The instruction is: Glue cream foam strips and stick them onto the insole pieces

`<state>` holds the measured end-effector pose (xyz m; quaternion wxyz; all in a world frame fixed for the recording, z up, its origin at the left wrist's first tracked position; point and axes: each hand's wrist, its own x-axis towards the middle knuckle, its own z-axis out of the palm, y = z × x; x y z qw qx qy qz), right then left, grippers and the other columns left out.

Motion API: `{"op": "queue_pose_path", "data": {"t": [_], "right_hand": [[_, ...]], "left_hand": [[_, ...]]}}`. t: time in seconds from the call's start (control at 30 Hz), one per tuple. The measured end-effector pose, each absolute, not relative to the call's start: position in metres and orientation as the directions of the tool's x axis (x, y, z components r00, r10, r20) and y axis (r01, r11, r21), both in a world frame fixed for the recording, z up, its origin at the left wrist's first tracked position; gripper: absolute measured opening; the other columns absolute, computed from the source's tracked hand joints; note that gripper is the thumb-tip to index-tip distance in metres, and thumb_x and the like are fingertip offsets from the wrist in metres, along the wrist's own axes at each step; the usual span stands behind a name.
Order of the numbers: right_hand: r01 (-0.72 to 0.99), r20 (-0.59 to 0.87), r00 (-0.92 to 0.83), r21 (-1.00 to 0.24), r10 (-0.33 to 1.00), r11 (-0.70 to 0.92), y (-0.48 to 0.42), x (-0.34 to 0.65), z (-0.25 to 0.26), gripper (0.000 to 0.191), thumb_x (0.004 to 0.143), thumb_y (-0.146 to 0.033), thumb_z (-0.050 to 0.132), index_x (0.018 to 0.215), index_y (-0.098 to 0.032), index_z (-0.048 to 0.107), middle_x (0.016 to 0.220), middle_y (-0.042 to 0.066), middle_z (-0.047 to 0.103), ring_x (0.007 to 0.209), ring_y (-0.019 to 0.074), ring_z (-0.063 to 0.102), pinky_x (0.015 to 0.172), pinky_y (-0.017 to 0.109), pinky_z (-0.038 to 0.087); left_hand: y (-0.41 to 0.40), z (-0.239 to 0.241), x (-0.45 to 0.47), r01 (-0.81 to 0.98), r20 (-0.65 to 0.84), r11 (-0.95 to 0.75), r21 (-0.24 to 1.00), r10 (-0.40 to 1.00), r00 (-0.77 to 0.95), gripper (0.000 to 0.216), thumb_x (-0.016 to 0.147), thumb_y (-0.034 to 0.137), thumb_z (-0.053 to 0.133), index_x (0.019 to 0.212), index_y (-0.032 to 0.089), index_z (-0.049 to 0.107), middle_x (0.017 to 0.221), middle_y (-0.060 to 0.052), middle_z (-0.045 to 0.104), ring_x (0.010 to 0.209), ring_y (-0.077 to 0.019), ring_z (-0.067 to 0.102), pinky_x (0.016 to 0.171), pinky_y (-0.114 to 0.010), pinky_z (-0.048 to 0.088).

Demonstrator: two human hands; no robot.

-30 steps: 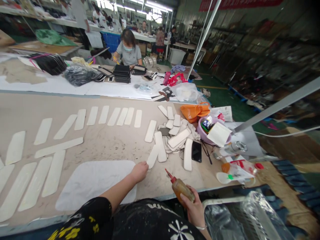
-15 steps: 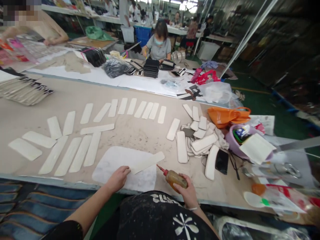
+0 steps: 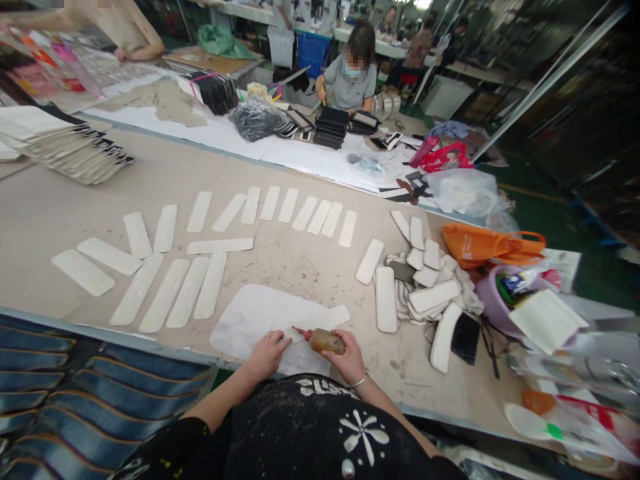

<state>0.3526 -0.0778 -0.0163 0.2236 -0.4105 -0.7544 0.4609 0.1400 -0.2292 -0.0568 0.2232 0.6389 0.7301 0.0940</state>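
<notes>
Worn on the head; faces forward and down over the black shirt (image 3: 280, 427), cut by the bottom edge. Frames left hand (image 3: 267, 355) and right hand (image 3: 350, 360) from above at close range, low and near the centre. Looks across the beige table (image 3: 165, 160) in a wide sweep, with near edge sloping down to the right. Reaches past the white-covered table (image 3: 295, 163) to a seated co-worker (image 3: 345, 83) near the top edge.

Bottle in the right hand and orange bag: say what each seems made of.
Bottle: probably smooth, translucent plastic, as its amber body looks partly see-through. Orange bag: likely soft, matte fabric or thin plastic, from its limp folds.
</notes>
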Motion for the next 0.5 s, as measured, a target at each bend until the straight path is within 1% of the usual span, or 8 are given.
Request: {"op": "queue_pose_path", "data": {"t": [0.13, 0.27, 0.43, 0.5], "right_hand": [[0.432, -0.026, -0.582, -0.856, 0.812, 0.282, -0.081, 0.341, -0.013, 0.043, 0.055, -0.028, 0.076, 0.095, -0.02, 0.061, 0.091, 0.004, 0.061, 0.088, 0.0234, 0.057, 0.08, 0.038, 0.049], [0.474, -0.04, -0.582, -0.828, 0.812, 0.299, -0.085, 0.341, -0.015, 0.041, 0.055, -0.025, 0.075, 0.094, -0.02, 0.061, 0.092, 0.005, 0.06, 0.088, 0.0234, 0.056, 0.079, 0.037, 0.048], [0.525, -0.037, -0.534, -0.798, 0.845, 0.297, -0.079, 0.353, -0.017, 0.04, 0.057, -0.024, 0.073, 0.095, -0.02, 0.061, 0.09, 0.004, 0.06, 0.089, 0.0232, 0.055, 0.081, 0.039, 0.047], [0.54, -0.036, -0.491, -0.796, 0.871, 0.272, -0.071, 0.362, -0.018, 0.04, 0.057, -0.025, 0.073, 0.095, -0.019, 0.061, 0.09, 0.005, 0.06, 0.089, 0.0234, 0.054, 0.082, 0.039, 0.046]], "left_hand": [[-0.232, -0.055, 0.136, 0.886, -0.197, 0.156, 0.437, 0.978, -0.074, 0.041, 0.083, 0.011, 0.038, 0.118, 0.021, 0.054, 0.108, -0.01, 0.049, 0.099, -0.0213, 0.042, 0.091, -0.036, 0.04], [-0.231, -0.055, 0.135, 0.872, -0.195, 0.149, 0.465, 0.979, -0.063, 0.04, 0.083, 0.01, 0.037, 0.117, 0.021, 0.055, 0.107, -0.01, 0.049, 0.098, -0.0206, 0.043, 0.091, -0.035, 0.041], [-0.23, -0.057, 0.134, 0.867, -0.198, 0.151, 0.476, 0.978, -0.062, 0.04, 0.083, 0.009, 0.037, 0.116, 0.02, 0.056, 0.106, -0.01, 0.049, 0.097, -0.0205, 0.043, 0.09, -0.035, 0.041], [-0.23, -0.058, 0.134, 0.866, -0.192, 0.154, 0.477, 0.979, -0.069, 0.04, 0.083, 0.01, 0.037, 0.116, 0.02, 0.056, 0.106, -0.01, 0.048, 0.097, -0.0205, 0.043, 0.09, -0.035, 0.041]]}}
